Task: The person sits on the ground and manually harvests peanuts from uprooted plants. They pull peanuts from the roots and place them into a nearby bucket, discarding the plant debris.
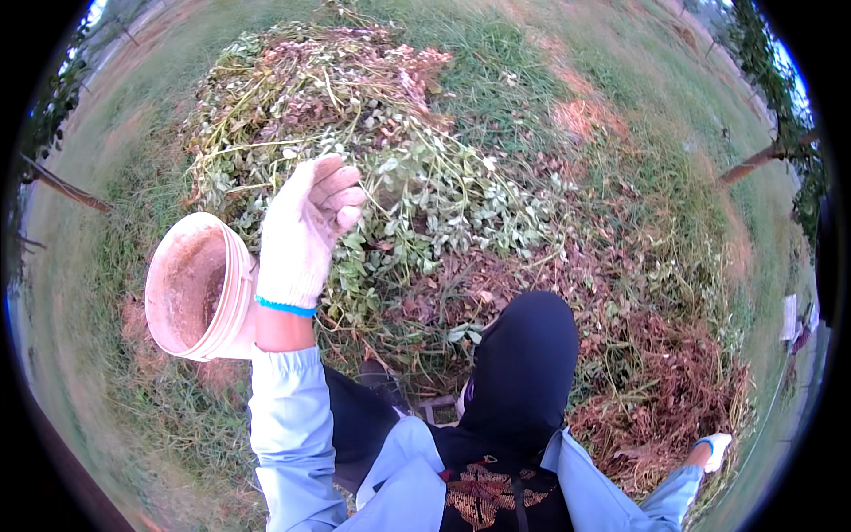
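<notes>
My left hand [312, 223], in a white knit glove with a blue cuff, is raised in front of me with its fingers curled; whether anything lies inside them cannot be seen. Just left of its wrist, a white plastic bucket [241, 286] lies tipped with its mouth facing left, dirt stains on its inner wall. Beyond the hand spreads a heap of pulled leafy plants [425, 193]. My right hand [718, 451], gloved too, is stretched out far to the right at the edge of a pile of brown, withered plants and roots [665, 399]; its fingers are too small to make out.
At the far end of the heap lie plants with pale pods or roots [419, 63]. Grass [498, 53] surrounds the heap. Wooden posts [751, 165] lean at both sides. My bent knee [532, 346] is close in front, and a person [801, 329] is far off at the right.
</notes>
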Tool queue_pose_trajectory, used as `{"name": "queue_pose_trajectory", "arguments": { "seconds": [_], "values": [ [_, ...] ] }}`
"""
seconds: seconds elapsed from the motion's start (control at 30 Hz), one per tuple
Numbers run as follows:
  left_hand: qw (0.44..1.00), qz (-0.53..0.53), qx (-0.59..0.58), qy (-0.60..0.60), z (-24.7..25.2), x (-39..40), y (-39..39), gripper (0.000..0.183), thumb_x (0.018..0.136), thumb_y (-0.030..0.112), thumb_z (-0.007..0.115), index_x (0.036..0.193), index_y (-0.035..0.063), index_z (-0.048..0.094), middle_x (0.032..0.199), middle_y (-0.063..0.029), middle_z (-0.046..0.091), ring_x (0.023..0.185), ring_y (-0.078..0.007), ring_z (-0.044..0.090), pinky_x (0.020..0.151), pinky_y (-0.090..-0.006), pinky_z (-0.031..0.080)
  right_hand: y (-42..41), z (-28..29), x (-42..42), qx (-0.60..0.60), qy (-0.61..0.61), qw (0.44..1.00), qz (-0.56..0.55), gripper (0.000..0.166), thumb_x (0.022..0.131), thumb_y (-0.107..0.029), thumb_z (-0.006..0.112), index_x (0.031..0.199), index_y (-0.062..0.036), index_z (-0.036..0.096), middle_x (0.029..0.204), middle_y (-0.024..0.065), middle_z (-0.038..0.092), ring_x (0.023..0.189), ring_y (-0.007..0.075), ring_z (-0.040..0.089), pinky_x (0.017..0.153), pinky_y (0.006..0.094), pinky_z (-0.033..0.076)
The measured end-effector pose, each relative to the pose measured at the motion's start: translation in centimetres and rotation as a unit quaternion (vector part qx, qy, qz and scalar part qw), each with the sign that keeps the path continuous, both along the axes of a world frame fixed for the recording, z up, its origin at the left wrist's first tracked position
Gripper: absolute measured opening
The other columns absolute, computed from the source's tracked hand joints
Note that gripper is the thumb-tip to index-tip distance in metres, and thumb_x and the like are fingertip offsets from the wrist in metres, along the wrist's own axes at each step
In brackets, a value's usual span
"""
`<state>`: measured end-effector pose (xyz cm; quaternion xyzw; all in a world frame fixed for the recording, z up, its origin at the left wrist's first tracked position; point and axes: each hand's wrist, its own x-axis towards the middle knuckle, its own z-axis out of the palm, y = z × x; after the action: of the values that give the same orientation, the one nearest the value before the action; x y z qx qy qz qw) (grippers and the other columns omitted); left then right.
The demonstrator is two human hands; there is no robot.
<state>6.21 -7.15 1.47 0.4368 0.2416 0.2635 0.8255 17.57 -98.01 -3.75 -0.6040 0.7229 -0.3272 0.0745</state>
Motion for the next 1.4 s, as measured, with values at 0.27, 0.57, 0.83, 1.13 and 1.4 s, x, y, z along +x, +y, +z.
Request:
{"name": "queue_pose_trajectory", "arguments": {
  "seconds": [0.27, 0.57, 0.83, 1.13, 1.4],
  "values": [
    [0.994, 0.092, -0.055, -0.034, -0.5, -0.8, 2.5, 0.038, 0.104, 0.036, 0.057, 0.123, 0.0029, 0.061, 0.103, -0.0093, 0.070, 0.084, -0.0184, 0.066, 0.072, -0.0292, 0.053, 47.0, -3.3, 11.5, -0.156, -0.081, 0.541, 0.822, 0.035, 0.087, -0.011, 0.075, 0.119, -0.0001, 0.063, 0.120, 0.0144, 0.061, 0.114, 0.0283, 0.058, 0.103, 0.0421, 0.048],
    [0.993, 0.107, 0.026, 0.053, 0.3, -0.9, 2.7, 0.040, 0.105, 0.038, 0.053, 0.124, 0.0036, 0.060, 0.100, -0.0059, 0.067, 0.083, -0.0158, 0.063, 0.072, -0.0290, 0.051, 78.1, -18.2, 26.7, 0.056, 0.242, 0.336, 0.908, 0.126, 0.074, -0.080, 0.066, 0.158, 0.0044, 0.023, 0.165, 0.0256, 0.024, 0.154, 0.0376, 0.021, 0.124, 0.0448, 0.023],
    [0.985, 0.087, 0.098, 0.116, 0.3, -0.1, 2.4, 0.038, 0.106, 0.033, 0.053, 0.124, 0.0010, 0.060, 0.101, -0.0095, 0.069, 0.082, -0.0157, 0.066, 0.072, -0.0289, 0.053, 84.4, -19.5, 22.4, 0.165, 0.368, 0.315, 0.859, 0.111, 0.076, -0.053, 0.075, 0.160, -0.0026, 0.022, 0.144, 0.0305, 0.053, 0.128, 0.0405, 0.058, 0.109, 0.0438, 0.046],
    [0.958, -0.007, 0.243, 0.153, -1.5, 2.5, 1.2, 0.035, 0.105, 0.032, 0.056, 0.122, 0.0027, 0.062, 0.104, -0.0093, 0.069, 0.086, -0.0130, 0.065, 0.078, -0.0277, 0.053, 74.6, -6.0, 21.4, -0.074, 0.172, 0.235, 0.954, 0.041, 0.091, -0.032, 0.055, 0.122, -0.0053, 0.061, 0.095, 0.0254, 0.070, 0.091, 0.0439, 0.068, 0.084, 0.0524, 0.053],
    [0.943, -0.061, 0.250, 0.209, -3.1, 3.4, 0.5, 0.037, 0.104, 0.033, 0.057, 0.121, 0.0003, 0.061, 0.104, -0.0081, 0.068, 0.087, -0.0125, 0.063, 0.078, -0.0271, 0.052, 61.7, 2.0, 12.6, -0.210, 0.211, 0.102, 0.949, 0.036, 0.081, -0.021, 0.064, 0.115, -0.0095, 0.063, 0.074, 0.0123, 0.066, 0.069, 0.0339, 0.068, 0.062, 0.0459, 0.054]
  ]
}}
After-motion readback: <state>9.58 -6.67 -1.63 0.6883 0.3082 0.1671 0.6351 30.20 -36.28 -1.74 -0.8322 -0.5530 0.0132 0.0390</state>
